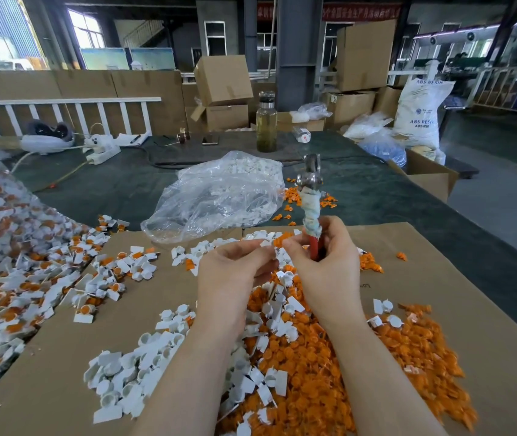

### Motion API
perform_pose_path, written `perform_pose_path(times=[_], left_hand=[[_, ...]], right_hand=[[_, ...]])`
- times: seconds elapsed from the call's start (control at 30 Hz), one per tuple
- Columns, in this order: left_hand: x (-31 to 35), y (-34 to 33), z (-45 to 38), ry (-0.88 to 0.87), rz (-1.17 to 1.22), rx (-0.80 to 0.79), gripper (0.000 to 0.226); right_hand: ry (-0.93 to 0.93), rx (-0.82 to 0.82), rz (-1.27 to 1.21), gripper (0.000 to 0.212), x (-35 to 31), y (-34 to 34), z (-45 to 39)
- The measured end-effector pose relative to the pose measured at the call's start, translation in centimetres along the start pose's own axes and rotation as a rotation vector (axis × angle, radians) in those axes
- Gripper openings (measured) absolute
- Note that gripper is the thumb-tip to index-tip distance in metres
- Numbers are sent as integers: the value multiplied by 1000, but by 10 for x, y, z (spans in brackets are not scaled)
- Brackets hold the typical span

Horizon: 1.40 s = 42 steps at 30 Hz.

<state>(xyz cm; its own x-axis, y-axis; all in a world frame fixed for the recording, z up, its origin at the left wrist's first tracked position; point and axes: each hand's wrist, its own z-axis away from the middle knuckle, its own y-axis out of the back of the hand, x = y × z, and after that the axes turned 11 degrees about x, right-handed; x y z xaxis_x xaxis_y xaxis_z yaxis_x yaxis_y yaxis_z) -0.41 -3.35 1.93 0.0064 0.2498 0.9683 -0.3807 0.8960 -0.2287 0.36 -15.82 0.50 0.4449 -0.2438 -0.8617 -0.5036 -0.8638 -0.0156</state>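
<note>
though the head view shows joined white-and-orange pieces point(14, 278) heaped at the left, much seems undone: the left hand point(235, 272) pinches a white part point(266, 243) over the loose orange caps point(377, 357), and the right hand point(326, 265) grips the upright pliers point(310, 206) beside it.

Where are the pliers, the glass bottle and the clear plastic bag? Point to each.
pliers point(310, 206): head view, on the wrapped handle, mid-tool.
glass bottle point(266, 127): head view, middle of its body.
clear plastic bag point(219, 196): head view, centre of the crumpled film.
</note>
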Motion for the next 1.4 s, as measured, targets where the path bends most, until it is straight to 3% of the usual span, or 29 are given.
perform_pose_path(times=[0.3, 0.87, 1.4], left_hand=[[3, -4, 4, -134, -61, 27, 8], [3, -3, 7, -345, -274, 84, 9], [-3, 4, -2, -277, -131, 144, 9]], right_hand=[[214, 101, 135, 37, 1, -5, 7], [89, 31, 84, 28, -1, -4, 5], [-47, -273, 86, 18, -6, 5, -1]])
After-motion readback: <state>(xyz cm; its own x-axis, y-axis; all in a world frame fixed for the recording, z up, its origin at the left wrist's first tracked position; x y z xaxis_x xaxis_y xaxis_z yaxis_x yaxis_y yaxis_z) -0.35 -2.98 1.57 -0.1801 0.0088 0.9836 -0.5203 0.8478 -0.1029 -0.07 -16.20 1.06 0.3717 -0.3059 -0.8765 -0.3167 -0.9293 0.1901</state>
